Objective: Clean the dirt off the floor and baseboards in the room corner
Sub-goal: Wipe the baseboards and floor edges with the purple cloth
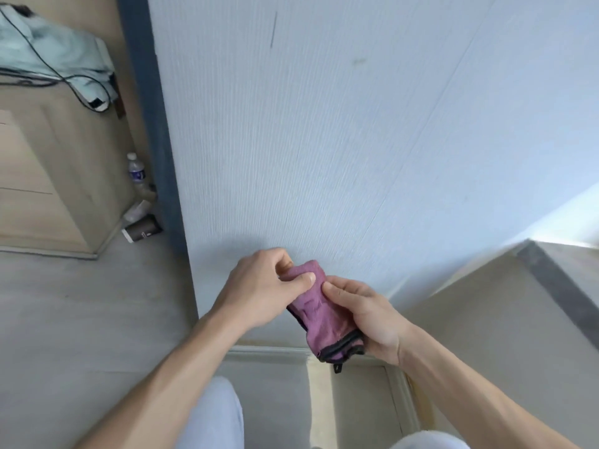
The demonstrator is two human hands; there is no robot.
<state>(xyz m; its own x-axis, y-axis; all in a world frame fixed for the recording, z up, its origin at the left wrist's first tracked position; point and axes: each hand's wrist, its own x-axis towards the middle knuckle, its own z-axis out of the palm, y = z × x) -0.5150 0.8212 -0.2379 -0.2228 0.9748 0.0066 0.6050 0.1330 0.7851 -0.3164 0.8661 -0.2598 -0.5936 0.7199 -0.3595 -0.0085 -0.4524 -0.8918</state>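
A pale textured wall [324, 140] fills your view, the baseboard [269, 351] and floor [81, 319] below it. You're preparing the purple cloth [316, 314]: your left hand [259, 286] pinches its top, your right hand [366, 315] grasps its side, both grips clenched on it. Next, I'd judge, finish folding and reach down to the corner.

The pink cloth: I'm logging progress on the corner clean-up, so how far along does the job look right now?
Early stage, it seems. Done: nothing visibly wiped yet. In hand: the left hand and right hand both pinch the folded pink cloth, held in the air in front of the wall, apparently folding it. Left: wiping the baseboard and the floor below, which the cloth is not touching.
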